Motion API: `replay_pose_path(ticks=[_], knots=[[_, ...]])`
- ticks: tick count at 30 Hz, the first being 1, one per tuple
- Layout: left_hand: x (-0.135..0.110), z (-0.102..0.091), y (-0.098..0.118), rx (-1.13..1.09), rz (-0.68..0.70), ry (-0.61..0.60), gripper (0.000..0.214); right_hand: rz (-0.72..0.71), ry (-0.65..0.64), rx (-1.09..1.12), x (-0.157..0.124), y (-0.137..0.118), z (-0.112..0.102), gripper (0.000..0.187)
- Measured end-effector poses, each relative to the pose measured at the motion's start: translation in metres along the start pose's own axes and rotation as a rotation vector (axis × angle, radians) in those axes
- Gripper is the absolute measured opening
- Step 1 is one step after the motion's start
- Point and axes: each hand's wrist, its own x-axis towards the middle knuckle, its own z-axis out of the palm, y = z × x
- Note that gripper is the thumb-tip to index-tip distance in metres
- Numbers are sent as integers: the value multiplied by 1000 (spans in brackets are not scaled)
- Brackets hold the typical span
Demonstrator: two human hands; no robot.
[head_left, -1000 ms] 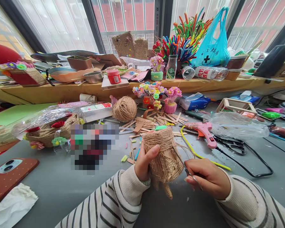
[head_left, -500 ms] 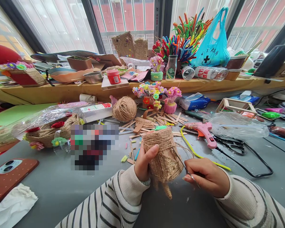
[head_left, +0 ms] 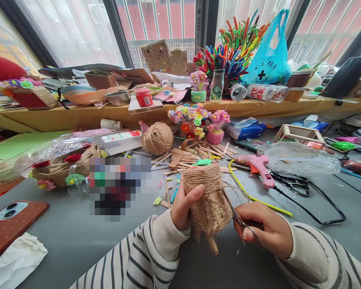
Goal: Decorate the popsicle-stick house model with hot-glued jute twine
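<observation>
My left hand (head_left: 186, 204) is wrapped around the left side of a small jute-twine-wound pot (head_left: 209, 200). The pot leans slightly, and short twine legs stick out below it. On its right side, a pale patch shows between the windings, with loose twine ends (head_left: 236, 190) beyond it. My right hand (head_left: 263, 226) grips slim metal scissors (head_left: 236, 214), their handles partly hidden by the fingers. The blades point up and left against the pot's right side; whether they are around a strand I cannot tell. A mint-green piece (head_left: 203, 162) shows just behind the pot's rim.
A pink glue gun (head_left: 260, 166) and black-handled scissors (head_left: 295, 184) lie to the right, with a yellow pipe cleaner (head_left: 249, 192) nearer. Behind the pot are wooden sticks (head_left: 183, 158) and a twine ball (head_left: 157, 138). A phone (head_left: 16, 218) and crumpled tissue (head_left: 18, 261) lie at left.
My right hand has turned slightly, and the scissors have shifted up along the pot's side, with their handles spread more visibly. The pot has moved slightly right and down in my left hand.
</observation>
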Motion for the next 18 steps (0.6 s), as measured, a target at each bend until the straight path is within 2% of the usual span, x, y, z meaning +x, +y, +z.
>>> replay_pose_path(ticks=[18], knots=[[0,1,0,-44,-4,4,57,-51,59,-108,0,0,2,50]])
